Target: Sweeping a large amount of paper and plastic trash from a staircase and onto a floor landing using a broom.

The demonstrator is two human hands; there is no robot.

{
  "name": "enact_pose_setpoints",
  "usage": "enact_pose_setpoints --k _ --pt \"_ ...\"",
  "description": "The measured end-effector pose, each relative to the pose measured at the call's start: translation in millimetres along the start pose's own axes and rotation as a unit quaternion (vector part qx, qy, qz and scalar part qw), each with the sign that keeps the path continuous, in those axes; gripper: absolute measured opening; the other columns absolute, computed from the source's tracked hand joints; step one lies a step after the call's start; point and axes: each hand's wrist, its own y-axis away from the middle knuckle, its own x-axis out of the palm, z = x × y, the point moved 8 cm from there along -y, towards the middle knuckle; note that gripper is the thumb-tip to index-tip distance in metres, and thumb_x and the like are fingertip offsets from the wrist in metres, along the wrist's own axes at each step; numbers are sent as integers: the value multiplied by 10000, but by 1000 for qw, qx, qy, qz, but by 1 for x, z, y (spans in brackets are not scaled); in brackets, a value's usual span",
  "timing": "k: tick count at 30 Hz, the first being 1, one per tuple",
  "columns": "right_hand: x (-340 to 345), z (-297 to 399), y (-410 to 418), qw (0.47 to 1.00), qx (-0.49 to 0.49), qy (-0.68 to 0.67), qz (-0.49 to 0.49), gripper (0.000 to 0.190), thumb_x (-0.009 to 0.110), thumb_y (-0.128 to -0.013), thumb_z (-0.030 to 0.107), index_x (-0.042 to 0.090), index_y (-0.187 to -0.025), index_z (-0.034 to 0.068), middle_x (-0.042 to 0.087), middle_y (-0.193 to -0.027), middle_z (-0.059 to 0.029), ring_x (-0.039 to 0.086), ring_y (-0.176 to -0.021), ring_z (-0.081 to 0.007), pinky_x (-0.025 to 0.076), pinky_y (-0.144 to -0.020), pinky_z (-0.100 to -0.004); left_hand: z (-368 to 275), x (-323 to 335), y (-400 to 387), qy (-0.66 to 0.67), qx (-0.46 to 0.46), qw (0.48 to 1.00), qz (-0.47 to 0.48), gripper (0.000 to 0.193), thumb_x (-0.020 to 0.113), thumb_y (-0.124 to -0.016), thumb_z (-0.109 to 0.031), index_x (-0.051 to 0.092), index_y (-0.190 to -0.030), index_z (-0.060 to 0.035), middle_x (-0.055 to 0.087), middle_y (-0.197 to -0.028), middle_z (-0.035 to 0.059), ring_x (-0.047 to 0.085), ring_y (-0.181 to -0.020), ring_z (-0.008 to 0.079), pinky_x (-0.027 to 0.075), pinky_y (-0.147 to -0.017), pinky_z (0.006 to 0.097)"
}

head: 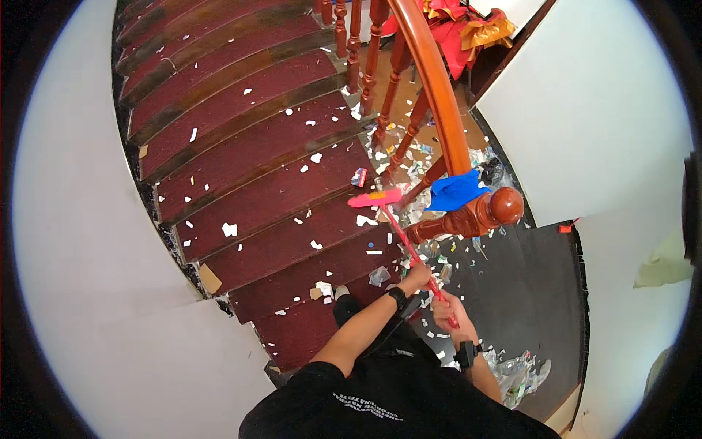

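Observation:
Both of my hands are closed around the pink handle [405, 241] of a broom. My left hand [418, 277] grips it partway along, and my right hand [449, 313] holds it close to its lower end. The pink broom head [375, 198] is over the right side of the stairs, beside the balusters; whether it touches the step cannot be told. Red carpet [263, 203] covers the treads, with scraps of white paper [230, 229] strewn across them. A small red and blue packet [359, 177] lies just beyond the broom head.
A wooden handrail [439, 93] ends at a newel post with a round knob [506, 205]; a blue cloth [456, 191] drapes over it. Litter covers the brown floor behind the balusters [392, 82]. Crumpled clear plastic [515, 373] lies on the dark floor [510, 291]. White walls [82, 192] flank the stairs.

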Motion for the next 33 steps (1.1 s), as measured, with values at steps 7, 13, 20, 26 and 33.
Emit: enact_pose_setpoints --k 7,13,20,26,33 --pt "-11 -18 21 991 -21 67 -114 330 401 -945 308 481 -747 57 358 -473 44 310 -312 -44 251 -283 -184 -11 4 50 27 36 999 -19 231 395 -942 -263 340 -1036 -59 552 -689 106 605 -567 236 546 -526 409" --pt "-7 -15 2 989 37 70 -125 335 402 -949 344 460 -764 71 347 -484 60 306 -325 -28 259 -294 -183 -19 -18 70 113 -4 994 -8 216 372 -954 -265 343 -1019 -61 555 -773 118 618 -664 255 552 -613 415" --pt "-4 24 -30 987 22 136 -84 282 404 -956 302 471 -807 72 391 -502 55 352 -337 -17 290 -311 -164 -37 -37 46 172 50 980 -82 219 370 -962 -280 342 -996 -66 537 -726 100 612 -656 242 550 -594 400" --pt "-27 62 -13 995 -46 -47 -79 254 391 -959 229 470 -859 10 376 -514 47 341 -346 -25 303 -311 -175 -12 -29 -33 -144 -20 966 -215 350 439 -901 -295 434 -962 49 592 -806 190 642 -639 275 547 -446 374" --pt "-22 28 43 998 37 2 -46 329 366 -962 302 475 -791 42 367 -480 36 346 -324 -44 300 -310 -184 25 13 -7 -79 49 985 -145 275 422 -916 -284 434 -928 -10 599 -735 138 626 -570 255 530 -425 368"
